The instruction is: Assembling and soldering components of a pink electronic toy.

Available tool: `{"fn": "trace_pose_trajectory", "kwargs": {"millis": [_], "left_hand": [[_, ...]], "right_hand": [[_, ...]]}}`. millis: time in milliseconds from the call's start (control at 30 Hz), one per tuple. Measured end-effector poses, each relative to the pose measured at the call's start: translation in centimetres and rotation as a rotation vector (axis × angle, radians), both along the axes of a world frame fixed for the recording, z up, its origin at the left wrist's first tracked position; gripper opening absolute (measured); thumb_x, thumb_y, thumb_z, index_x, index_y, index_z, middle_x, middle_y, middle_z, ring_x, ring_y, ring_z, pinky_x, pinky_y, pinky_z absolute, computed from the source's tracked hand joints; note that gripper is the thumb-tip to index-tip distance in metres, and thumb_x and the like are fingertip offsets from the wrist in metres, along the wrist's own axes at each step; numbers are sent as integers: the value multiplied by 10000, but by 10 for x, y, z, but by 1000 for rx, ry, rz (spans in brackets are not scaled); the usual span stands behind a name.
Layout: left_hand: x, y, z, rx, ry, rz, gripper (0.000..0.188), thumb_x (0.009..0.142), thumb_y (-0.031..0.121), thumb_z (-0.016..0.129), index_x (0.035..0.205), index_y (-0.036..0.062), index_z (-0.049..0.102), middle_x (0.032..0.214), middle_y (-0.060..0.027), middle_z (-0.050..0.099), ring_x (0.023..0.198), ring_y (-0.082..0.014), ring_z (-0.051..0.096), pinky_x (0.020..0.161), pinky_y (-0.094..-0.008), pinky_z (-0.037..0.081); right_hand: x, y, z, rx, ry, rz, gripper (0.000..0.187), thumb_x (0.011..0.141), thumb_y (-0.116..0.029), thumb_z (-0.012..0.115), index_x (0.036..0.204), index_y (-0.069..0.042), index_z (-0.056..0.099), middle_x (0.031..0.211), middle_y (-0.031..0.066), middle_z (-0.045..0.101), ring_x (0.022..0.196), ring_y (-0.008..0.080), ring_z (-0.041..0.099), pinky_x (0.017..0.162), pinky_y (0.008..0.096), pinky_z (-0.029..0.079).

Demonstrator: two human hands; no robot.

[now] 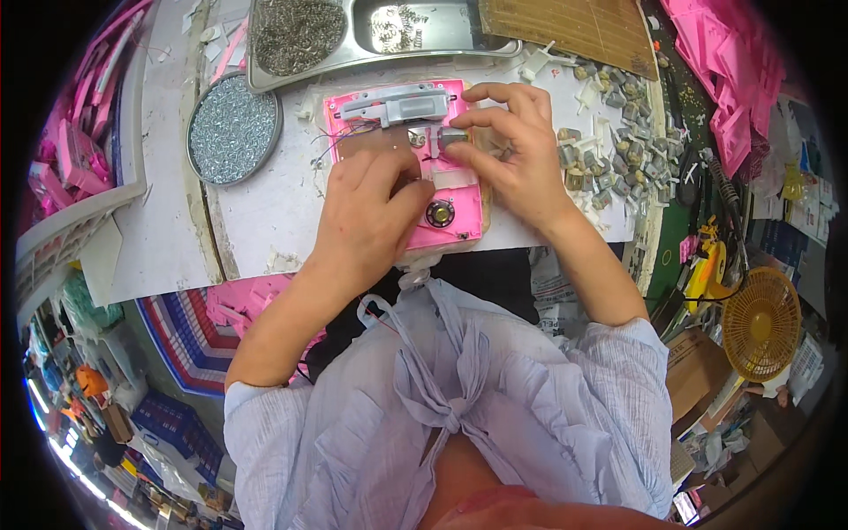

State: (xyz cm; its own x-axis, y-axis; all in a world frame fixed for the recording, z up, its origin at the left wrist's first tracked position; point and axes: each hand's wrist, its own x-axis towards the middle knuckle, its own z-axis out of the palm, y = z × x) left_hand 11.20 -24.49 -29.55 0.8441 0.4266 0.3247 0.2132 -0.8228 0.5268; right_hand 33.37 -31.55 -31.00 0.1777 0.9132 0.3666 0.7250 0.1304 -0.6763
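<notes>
A pink plastic housing (473,190) lies on the white work surface in front of me. A long grey plastic part (411,107) sits across its far end, and a round black speaker (439,213) is set in its near end. Thin dark wires stick out at the housing's left side. My right hand (521,163) pinches a small grey motor (452,137) between thumb and forefinger over the housing's middle. Over the left half, my left hand (367,208) is closed, fingers curled down; what its fingertips hold is hidden.
A round dish of silver screws (233,129) stands at left. Beyond the housing, a metal tray (353,66) holds springs. Many small motors (618,146) with white plastic pieces are heaped at right, beside a cardboard sheet (574,31). Pink parts fill a crate (132,190) far left. A yellow fan (760,320) stands lower right.
</notes>
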Motion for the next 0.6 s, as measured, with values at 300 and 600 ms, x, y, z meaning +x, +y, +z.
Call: {"fn": "trace_pose_trajectory", "kwargs": {"millis": [300,600], "left_hand": [[-21,38,2,205,4,395,262,827,173,783,1065,101,699,981,-68,663,940,-261,628,860,-397,411],[-26,10,-11,98,-54,351,117,844,73,758,946,64,703,889,-64,675,844,-252,643,793,-379,450]], "right_hand": [[-1,2,8,-55,-109,14,238,742,-239,854,937,-121,784,1215,66,641,1175,348,455,1042,448,364],[5,4,33,-95,-287,61,178,774,-223,830,912,-117,789,1192,64,651,1149,360,473,993,443,415]]}}
